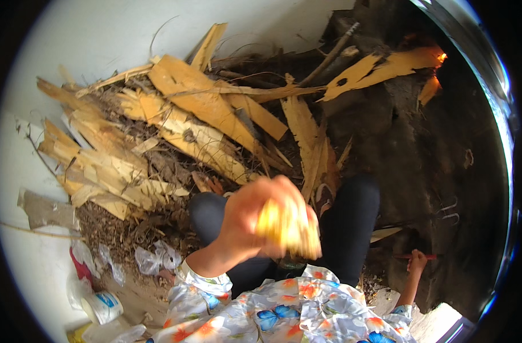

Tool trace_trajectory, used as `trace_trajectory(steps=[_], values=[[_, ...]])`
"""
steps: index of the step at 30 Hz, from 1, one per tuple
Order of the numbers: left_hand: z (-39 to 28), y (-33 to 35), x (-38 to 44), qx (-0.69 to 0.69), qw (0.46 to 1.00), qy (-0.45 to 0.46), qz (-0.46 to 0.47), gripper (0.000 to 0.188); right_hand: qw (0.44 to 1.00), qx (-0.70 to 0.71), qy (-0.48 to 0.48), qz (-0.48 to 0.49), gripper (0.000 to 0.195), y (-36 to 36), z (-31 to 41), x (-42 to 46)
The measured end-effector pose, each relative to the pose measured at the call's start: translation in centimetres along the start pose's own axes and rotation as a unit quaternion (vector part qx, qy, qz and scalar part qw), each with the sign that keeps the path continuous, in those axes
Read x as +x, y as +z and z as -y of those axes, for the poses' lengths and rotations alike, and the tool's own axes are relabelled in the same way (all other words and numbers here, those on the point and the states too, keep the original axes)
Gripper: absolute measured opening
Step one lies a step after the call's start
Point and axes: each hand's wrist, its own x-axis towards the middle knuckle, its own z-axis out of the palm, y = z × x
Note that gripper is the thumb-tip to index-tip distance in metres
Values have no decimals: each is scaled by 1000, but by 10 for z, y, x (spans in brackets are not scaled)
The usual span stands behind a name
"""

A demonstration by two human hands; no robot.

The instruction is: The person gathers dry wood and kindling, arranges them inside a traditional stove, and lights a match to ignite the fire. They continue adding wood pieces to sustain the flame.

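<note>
Raised in front of my lap, my left hand (pixel 261 218) grips a yellow, light-brown-edged piece (pixel 288 227). Motion blur hides what exactly the piece is. Low on the right, my right hand (pixel 416 260) is closed around a thin red rod or handle (pixel 431 257), which sticks out on both sides of the fist. Beneath the left hand are my knees in dark trousers (pixel 353 223). A pale sliver of wood (pixel 385 234) lies on the dark ground between my right leg and right hand.
Small flames (pixel 441 57) burn at the tip of a long split slab (pixel 372 75) in the dark area at upper right. Broken wood slabs (pixel 196 137) cover the left side over dry leaf litter (pixel 115 227). Plastic bags (pixel 158 257) and a white tub (pixel 102 308) lie lower left.
</note>
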Motion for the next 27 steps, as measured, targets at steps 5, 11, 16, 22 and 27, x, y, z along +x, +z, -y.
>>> trace_trajectory(steps=[5, 11, 16, 22, 27], values=[[-38, 70, -4, 71, 980, 177, 57, 15, 973, 42, -221, 50, 19, 63, 194, -47], [-30, 68, 9, 56, 965, 246, 70, 13, 928, 80, -343, 123, 19, 144, 345, -99], [-23, 61, 27, 110, 949, 288, 65, 12, 883, 83, -383, 258, 16, 229, 403, -125], [-38, 41, 44, 106, 969, 205, 91, 14, 847, 59, -419, 322, 16, 297, 420, -122], [-38, 29, 53, 99, 970, 205, 86, 11, 845, 62, -414, 334, 15, 324, 410, -117]])
